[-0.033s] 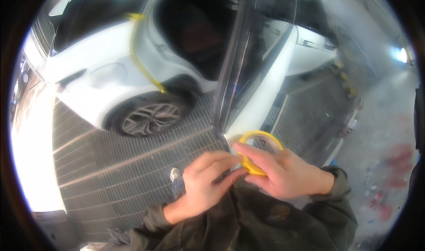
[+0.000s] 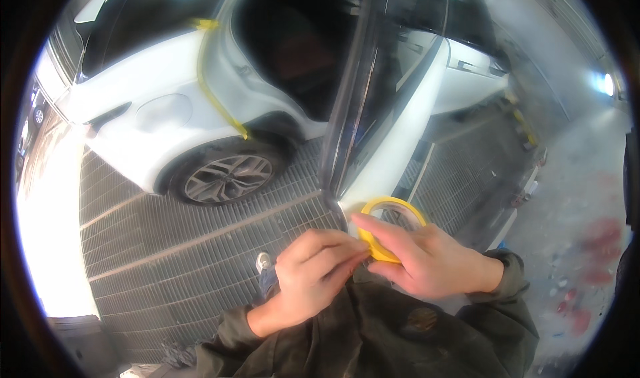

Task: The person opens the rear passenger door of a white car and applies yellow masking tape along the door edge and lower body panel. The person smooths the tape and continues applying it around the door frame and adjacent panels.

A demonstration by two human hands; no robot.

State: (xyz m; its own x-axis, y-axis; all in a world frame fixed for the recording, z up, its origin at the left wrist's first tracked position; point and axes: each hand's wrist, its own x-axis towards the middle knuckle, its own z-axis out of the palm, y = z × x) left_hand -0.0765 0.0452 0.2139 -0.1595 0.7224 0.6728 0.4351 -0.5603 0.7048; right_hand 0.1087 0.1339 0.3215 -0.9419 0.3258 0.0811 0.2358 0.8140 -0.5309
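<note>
My right hand (image 2: 433,261) grips a roll of yellow masking tape (image 2: 379,250), with the index finger lying across its face and the thumb below. My left hand (image 2: 313,265) is closed in a pinch at the roll's left edge, fingertips against the tape; the tape's loose end is hidden by the fingers. Just beyond the roll is the lower corner of an open white car door (image 2: 387,158). On the car's rear body (image 2: 160,71), a strip of yellow tape (image 2: 217,105) runs along the door-opening edge down to the wheel arch.
Below the arch is a rear wheel (image 2: 227,180) with a spoked rim. Metal grating (image 2: 200,258) covers the floor, and my shoe (image 2: 263,263) shows on it. To the right stands a pale wall (image 2: 560,245) with red stains. A front door (image 2: 467,65) is farther off.
The fingers and thumb of my left hand have come closer together at the tape's edge. My right hand and the roll stay in nearly the same place.
</note>
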